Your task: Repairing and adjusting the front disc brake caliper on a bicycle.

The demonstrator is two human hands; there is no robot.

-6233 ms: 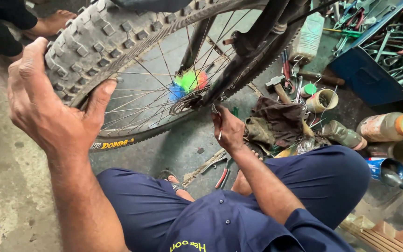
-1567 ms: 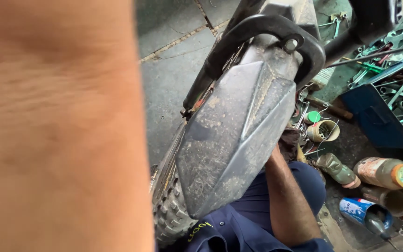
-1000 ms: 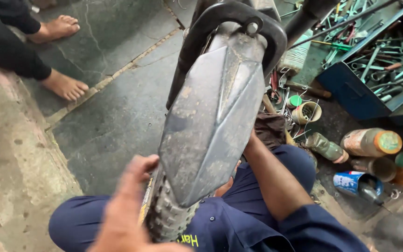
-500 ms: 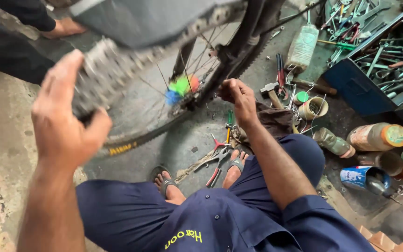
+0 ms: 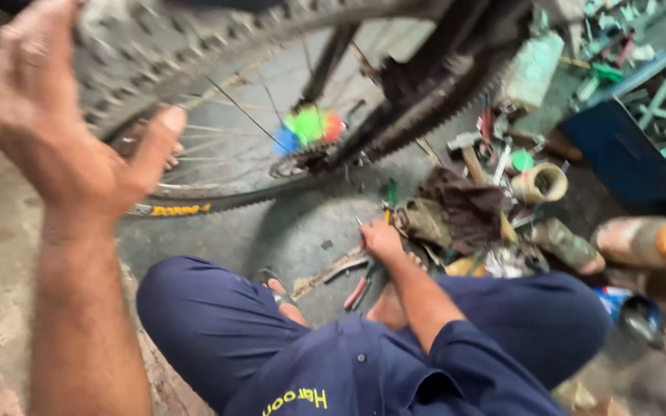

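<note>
My left hand (image 5: 63, 131) is raised at the upper left, its fingers curled over the knobby tyre (image 5: 217, 46) of a bicycle wheel and the thumb pressed near the rim. At the hub (image 5: 310, 131) sits a bright green, blue and red spoke ornament. My right hand (image 5: 383, 240) is low on the floor below the hub, closed around what looks like a thin metal tool whose tip sticks up. Red-handled pliers (image 5: 358, 291) lie just under that hand. The picture is blurred.
A dark rag (image 5: 464, 208) lies right of my right hand, with a hammer (image 5: 468, 150), a tape roll (image 5: 541, 182) and cans (image 5: 649, 240) around it. A blue toolbox (image 5: 626, 150) full of tools stands at the far right. My sandalled foot (image 5: 279, 291) and blue-trousered knees fill the foreground.
My right hand has dropped from the wheel hub to the tools on the floor. The left hand stays on the tyre. Earlier the view swung over the mudguard and back.
</note>
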